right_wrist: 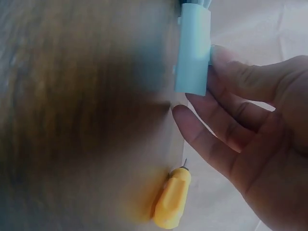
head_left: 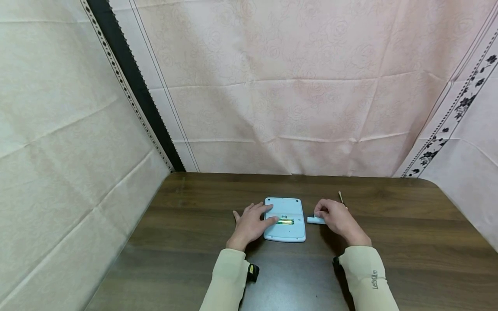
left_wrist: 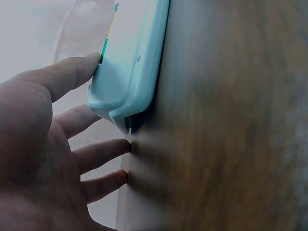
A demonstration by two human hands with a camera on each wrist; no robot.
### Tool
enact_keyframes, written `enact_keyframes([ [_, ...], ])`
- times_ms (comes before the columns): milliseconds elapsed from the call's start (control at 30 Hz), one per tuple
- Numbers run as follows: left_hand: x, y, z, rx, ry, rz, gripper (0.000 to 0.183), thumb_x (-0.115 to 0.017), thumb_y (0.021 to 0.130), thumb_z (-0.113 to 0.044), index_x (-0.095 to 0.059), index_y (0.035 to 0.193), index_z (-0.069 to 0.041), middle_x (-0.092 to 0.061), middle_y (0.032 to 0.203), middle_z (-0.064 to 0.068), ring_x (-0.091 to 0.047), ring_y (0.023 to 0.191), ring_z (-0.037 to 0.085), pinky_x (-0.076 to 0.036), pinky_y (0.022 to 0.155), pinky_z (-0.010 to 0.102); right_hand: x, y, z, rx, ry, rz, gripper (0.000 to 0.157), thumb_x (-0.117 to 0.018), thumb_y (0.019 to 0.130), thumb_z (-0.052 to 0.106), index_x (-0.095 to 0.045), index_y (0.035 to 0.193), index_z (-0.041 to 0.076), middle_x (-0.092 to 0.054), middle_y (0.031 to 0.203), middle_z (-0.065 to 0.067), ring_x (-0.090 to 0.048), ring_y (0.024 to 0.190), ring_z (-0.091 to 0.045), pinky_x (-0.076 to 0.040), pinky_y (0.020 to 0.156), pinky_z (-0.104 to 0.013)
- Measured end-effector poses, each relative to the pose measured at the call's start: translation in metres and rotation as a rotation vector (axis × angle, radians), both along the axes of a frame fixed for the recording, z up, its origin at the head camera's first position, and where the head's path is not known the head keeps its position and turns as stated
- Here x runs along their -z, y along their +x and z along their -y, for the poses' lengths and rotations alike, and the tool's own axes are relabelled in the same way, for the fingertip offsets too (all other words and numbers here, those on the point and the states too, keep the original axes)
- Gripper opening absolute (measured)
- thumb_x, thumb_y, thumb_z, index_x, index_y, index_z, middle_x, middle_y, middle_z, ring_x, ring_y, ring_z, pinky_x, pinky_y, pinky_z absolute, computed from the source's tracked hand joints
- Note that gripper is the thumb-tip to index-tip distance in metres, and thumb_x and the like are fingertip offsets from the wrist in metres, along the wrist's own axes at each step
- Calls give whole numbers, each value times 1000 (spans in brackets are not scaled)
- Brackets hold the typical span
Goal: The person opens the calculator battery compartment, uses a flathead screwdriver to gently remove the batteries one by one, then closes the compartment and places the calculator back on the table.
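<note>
A flat light blue device (head_left: pixel 285 233) lies on the table with its screw-holed back upward. In its uncovered battery slot sits a green and gold battery (head_left: pixel 286 221). My left hand (head_left: pixel 249 225) is at the device's left side, thumb tip against the battery's left end and the fingers spread. The left wrist view shows that thumb at the green end of the battery (left_wrist: pixel 104 52). To the right of the device, my right hand (head_left: pixel 341 221) pinches a small light blue battery cover (right_wrist: pixel 193 53) between thumb and fingers, just above the table.
A screwdriver with a yellow handle (right_wrist: pixel 172 199) lies on the wooden table (head_left: pixel 186 242) beyond my right hand, partly hidden by it in the head view. Patterned pale cloth (head_left: pixel 280 108) hangs behind the table's far edge and along both sides.
</note>
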State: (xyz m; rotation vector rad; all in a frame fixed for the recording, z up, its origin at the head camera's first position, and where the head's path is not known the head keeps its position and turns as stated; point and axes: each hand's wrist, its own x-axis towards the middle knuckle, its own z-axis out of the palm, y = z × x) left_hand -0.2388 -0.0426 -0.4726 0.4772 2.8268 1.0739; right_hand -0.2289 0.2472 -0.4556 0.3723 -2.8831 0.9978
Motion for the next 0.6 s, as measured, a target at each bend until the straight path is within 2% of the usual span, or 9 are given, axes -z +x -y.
enact_keyframes([
  [300,0,0,0,0,3,0,55,-64,104,-49,-63,151,-20,-47,162,14,-31,154,44,1,113,85,4,-3,-3,-14,21,-4,13,-67,101,-4,-68,90,4,-64,90,-6,-57,83,-24,-53,77,-46],
  [600,0,0,-1,-2,0,0,55,-64,104,-49,-63,151,-21,-47,162,14,-31,154,44,1,113,84,4,-3,-2,19,35,29,13,-66,101,-4,-70,92,4,-65,91,-8,-57,83,-25,-52,76,-45],
])
